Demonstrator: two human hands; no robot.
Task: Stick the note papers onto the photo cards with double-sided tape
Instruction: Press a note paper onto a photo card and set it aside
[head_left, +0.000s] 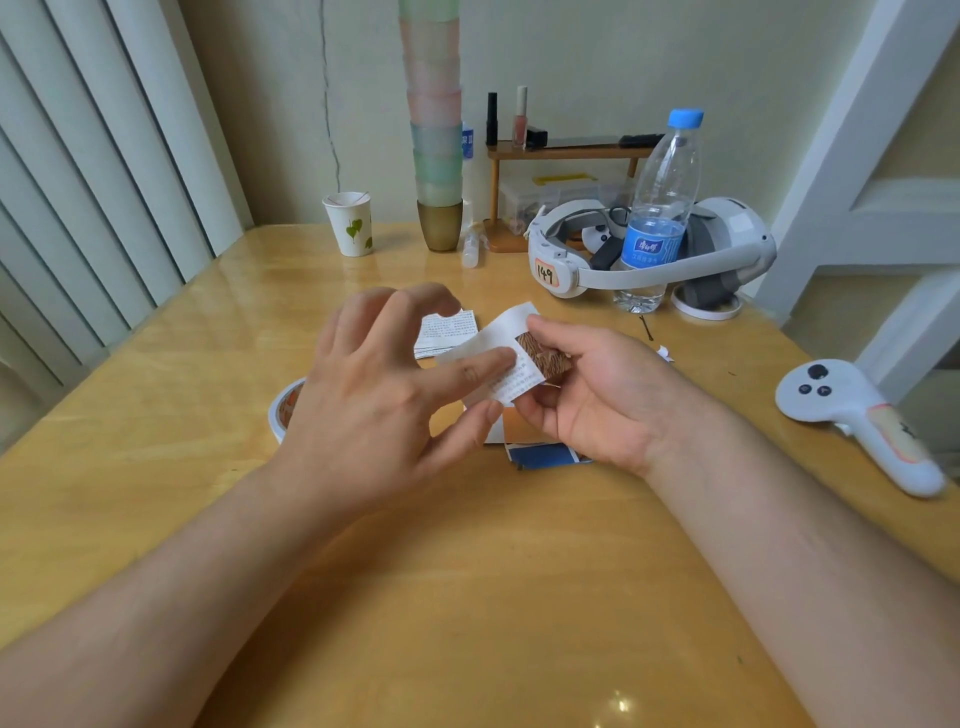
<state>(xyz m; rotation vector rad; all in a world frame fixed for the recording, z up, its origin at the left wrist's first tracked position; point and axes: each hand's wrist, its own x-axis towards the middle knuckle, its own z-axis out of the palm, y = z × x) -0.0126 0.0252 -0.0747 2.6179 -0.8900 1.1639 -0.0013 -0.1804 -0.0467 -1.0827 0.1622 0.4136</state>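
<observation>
A: How is the table (467, 597) bounded, and what room is left on it?

B: The left edge is seen running beside the blinds (78, 182), the right edge beside a white frame (857, 208). The back is crowded: a paper cup (349, 223), a stack of cups (435, 130), a small shelf (566, 153), a headset (649, 249) and a bottle (660, 208) are set there. A controller (857, 421) is laid near the right edge. A wide bare stretch of wood is seen in front, crossed only by the two forearms.

A: Where is the note (493, 343) found?

B: It is held above the table's middle, together with a card (545, 358) printed in brown stripes. Both are pinched by the right hand (597, 400), thumb on top and fingers curled beneath.

A: And the left hand (374, 384)?

B: Its fingers are spread and gently bent. The note's face is pressed by one fingertip (501, 358), just beside the card's striped patch; the thumb is kept below the paper's lower edge. Nothing is gripped by it.

A: What is laid under the hands?

B: A tape roll (285, 410) is partly hidden behind the left hand. More notes (449, 332) are stacked beyond the fingers, and other cards (540, 452), orange and blue, are lying under the right hand.
</observation>
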